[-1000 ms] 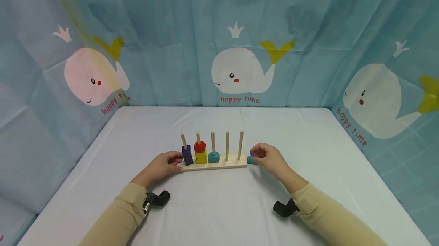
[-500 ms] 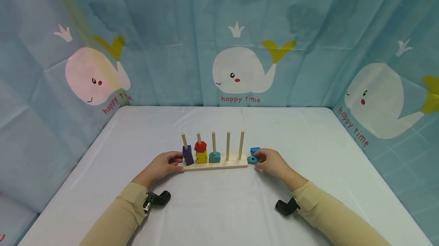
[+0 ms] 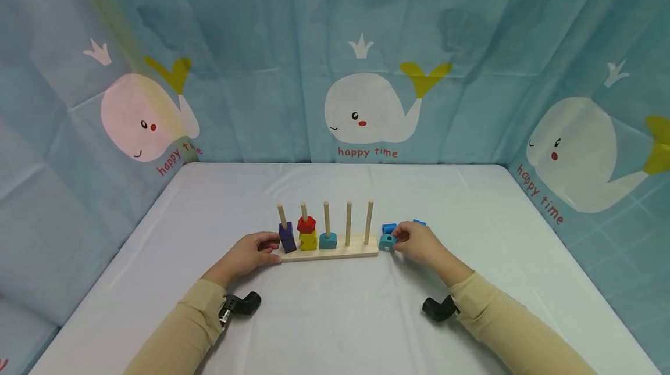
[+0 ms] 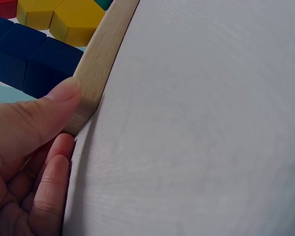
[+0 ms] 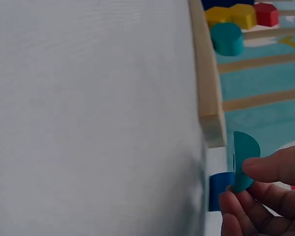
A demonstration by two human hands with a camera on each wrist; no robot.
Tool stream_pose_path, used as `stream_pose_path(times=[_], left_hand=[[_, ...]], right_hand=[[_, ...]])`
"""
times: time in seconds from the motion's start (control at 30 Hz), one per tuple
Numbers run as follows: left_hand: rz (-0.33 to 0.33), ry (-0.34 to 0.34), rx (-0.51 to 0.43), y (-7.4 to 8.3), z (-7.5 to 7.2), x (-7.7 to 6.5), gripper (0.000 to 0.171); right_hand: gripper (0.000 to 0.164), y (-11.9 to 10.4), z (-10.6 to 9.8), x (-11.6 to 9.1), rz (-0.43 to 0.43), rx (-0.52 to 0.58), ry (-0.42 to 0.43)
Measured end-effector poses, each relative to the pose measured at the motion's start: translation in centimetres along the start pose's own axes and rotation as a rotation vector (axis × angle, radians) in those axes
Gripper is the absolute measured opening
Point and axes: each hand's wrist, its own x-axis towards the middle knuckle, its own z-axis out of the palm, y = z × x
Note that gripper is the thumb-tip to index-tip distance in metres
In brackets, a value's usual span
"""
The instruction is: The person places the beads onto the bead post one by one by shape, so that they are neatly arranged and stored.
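A wooden peg board with several upright pegs stands mid-table. My left hand holds its left end; the left wrist view shows the thumb on the end corner, the other fingers curled beside it. My right hand pinches a teal half-round block between thumb and fingers, just off the board's right end. The block is tipped on edge in the right wrist view. Dark blue blocks, yellow blocks under a red block, and another teal block sit on the left three pegs.
Two bare pegs stand at the board's right. Behind the right hand lie a blue block and another blue piece, partly hidden. A white cloth covers the table, with a whale-print curtain behind.
My right hand has drawn slightly right, and the teal block in its fingers has tipped up. The blue pieces behind have come into view. My left hand stays on the board's end.
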Motion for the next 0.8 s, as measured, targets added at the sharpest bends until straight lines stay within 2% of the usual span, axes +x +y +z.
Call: stream_pose_path(times=[0.13,0.37,0.43,0.63,0.8], left_hand=[[-0.025,-0.002,0.008,0.0,0.0,-0.1,0.056],[0.021,-0.004,-0.008,0.1,-0.1,0.1,0.055],[0.017,-0.002,-0.008,0.2,-0.1,0.0,0.056],[0.005,-0.004,0.014,0.2,-0.1,0.0,0.056],[0.004,-0.006,0.027,0.1,-0.1,0.0,0.055]], right_hand=[[0.015,-0.8,-1.3,0.0,-0.012,0.037,0.007],[0.019,-2.6,-3.8,0.3,-0.023,0.094,0.042],[0.02,-3.2,-4.6,0.4,-0.032,0.113,0.051],[0.021,-6.2,-6.9,0.8,-0.09,0.149,0.083],[0.021,-8.7,-7.4,0.9,-0.147,0.204,0.074]])
